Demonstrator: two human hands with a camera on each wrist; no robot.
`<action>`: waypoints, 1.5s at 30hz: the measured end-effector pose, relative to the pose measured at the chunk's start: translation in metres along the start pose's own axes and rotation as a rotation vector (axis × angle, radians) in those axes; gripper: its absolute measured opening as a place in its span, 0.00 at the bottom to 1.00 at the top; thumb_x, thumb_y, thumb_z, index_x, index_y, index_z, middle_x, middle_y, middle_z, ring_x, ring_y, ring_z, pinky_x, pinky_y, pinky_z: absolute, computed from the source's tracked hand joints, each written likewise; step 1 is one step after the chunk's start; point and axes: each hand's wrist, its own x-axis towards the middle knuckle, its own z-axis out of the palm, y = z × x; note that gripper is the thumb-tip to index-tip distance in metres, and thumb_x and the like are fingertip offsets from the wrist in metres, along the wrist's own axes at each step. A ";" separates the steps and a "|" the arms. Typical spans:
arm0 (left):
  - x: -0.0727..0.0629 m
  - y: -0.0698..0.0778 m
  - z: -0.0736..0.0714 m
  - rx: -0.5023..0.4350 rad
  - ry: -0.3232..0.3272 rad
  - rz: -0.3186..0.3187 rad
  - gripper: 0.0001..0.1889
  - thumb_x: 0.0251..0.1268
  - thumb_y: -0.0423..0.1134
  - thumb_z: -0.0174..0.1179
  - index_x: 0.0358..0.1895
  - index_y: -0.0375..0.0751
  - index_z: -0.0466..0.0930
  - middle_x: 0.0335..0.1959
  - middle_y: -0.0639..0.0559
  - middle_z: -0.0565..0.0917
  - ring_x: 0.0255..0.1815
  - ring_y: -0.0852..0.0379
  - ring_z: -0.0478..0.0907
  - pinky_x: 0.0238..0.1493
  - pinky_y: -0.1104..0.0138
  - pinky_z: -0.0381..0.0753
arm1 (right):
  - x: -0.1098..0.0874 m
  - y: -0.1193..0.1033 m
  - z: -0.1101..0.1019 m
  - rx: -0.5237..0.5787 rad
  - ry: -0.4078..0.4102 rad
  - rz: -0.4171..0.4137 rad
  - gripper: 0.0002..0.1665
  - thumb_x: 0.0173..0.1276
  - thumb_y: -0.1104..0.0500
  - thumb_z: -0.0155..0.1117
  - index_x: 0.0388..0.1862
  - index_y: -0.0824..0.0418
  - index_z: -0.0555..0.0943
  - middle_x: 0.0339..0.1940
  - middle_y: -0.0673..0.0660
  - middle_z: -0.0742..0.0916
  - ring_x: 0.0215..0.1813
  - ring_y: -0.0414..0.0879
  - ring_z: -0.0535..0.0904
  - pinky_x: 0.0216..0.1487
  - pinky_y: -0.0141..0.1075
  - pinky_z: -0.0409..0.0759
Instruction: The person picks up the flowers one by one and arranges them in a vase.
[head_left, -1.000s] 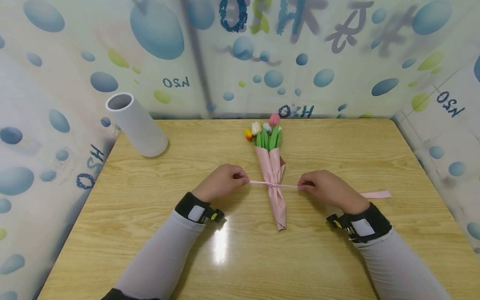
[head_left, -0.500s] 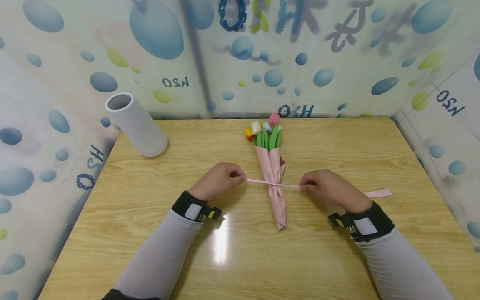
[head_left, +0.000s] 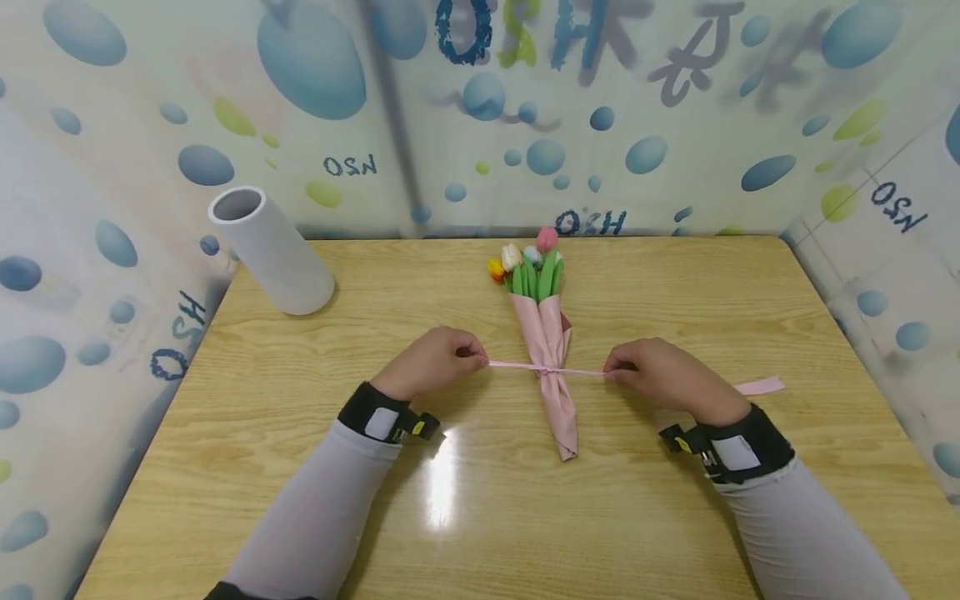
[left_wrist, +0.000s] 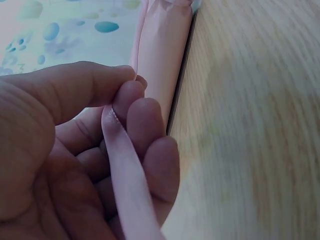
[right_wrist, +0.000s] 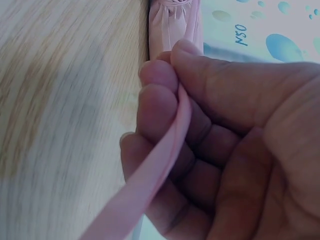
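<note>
A bouquet of tulips (head_left: 534, 271) lies on the table, flowers toward the back, wrapped in pink paper (head_left: 542, 329). Round its gathered waist runs a pink ribbon (head_left: 517, 365) with a small knot at the middle. My left hand (head_left: 435, 362) pinches one side of the ribbon between thumb and forefinger, left of the bouquet. On the other side my right hand (head_left: 671, 379) pinches the opposite length, so the ribbon stretches taut between them. Past each pinch a loose tail runs over the curled fingers, as both wrist views show; the right tail (head_left: 761, 386) emerges behind the right wrist.
A white cylindrical vase (head_left: 273, 250) stands at the back left of the wooden table (head_left: 480, 533). Behind and at both sides hangs a patterned backdrop (head_left: 480, 125) with blue and green drops. Each wrist wears a black strap with a small camera.
Both hands have drawn slightly apart, the left to the left and the right to the right, still pinching the ribbon. The lower end of the bouquet has shifted slightly right.
</note>
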 end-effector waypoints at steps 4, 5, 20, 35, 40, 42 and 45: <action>-0.002 -0.003 0.000 0.011 0.018 -0.012 0.08 0.75 0.43 0.62 0.41 0.46 0.88 0.34 0.55 0.87 0.33 0.58 0.76 0.39 0.66 0.77 | -0.001 0.002 0.002 -0.006 -0.002 -0.001 0.07 0.76 0.62 0.65 0.37 0.57 0.88 0.33 0.48 0.88 0.33 0.40 0.76 0.38 0.36 0.78; -0.003 -0.003 -0.001 0.015 0.022 -0.014 0.08 0.75 0.43 0.62 0.41 0.45 0.88 0.34 0.56 0.87 0.33 0.58 0.77 0.40 0.66 0.78 | -0.002 0.003 0.002 -0.013 -0.002 -0.002 0.07 0.75 0.62 0.65 0.37 0.57 0.88 0.33 0.48 0.88 0.33 0.40 0.76 0.39 0.36 0.78; -0.004 -0.012 -0.017 0.019 0.060 -0.075 0.09 0.76 0.43 0.61 0.43 0.44 0.88 0.36 0.54 0.86 0.35 0.57 0.75 0.41 0.66 0.77 | -0.001 0.013 -0.010 -0.038 -0.028 0.029 0.07 0.76 0.61 0.65 0.36 0.59 0.86 0.30 0.48 0.85 0.32 0.41 0.74 0.36 0.36 0.74; -0.002 -0.014 -0.018 0.065 0.028 -0.090 0.09 0.77 0.44 0.60 0.42 0.45 0.87 0.37 0.54 0.86 0.34 0.56 0.75 0.39 0.65 0.76 | -0.002 0.014 -0.008 -0.041 -0.056 0.043 0.07 0.76 0.62 0.64 0.35 0.59 0.86 0.29 0.48 0.83 0.31 0.42 0.72 0.35 0.35 0.72; -0.004 -0.015 -0.023 0.074 0.031 -0.088 0.09 0.77 0.44 0.60 0.43 0.45 0.88 0.37 0.54 0.86 0.35 0.56 0.76 0.39 0.65 0.76 | -0.003 0.012 -0.009 -0.041 -0.091 0.015 0.08 0.75 0.63 0.65 0.34 0.57 0.86 0.28 0.47 0.82 0.31 0.42 0.72 0.35 0.35 0.72; -0.006 -0.015 -0.025 0.072 0.049 -0.080 0.09 0.77 0.44 0.60 0.44 0.45 0.88 0.37 0.54 0.85 0.35 0.56 0.76 0.40 0.65 0.77 | -0.002 0.011 -0.009 -0.041 -0.111 0.016 0.08 0.75 0.63 0.64 0.34 0.56 0.86 0.28 0.47 0.82 0.32 0.42 0.72 0.36 0.35 0.72; -0.007 -0.014 -0.026 0.070 0.063 -0.069 0.10 0.77 0.44 0.61 0.44 0.44 0.88 0.36 0.54 0.85 0.36 0.55 0.76 0.41 0.64 0.77 | -0.003 0.011 -0.008 -0.045 -0.129 0.005 0.09 0.75 0.63 0.64 0.33 0.55 0.86 0.29 0.46 0.82 0.32 0.42 0.73 0.37 0.35 0.73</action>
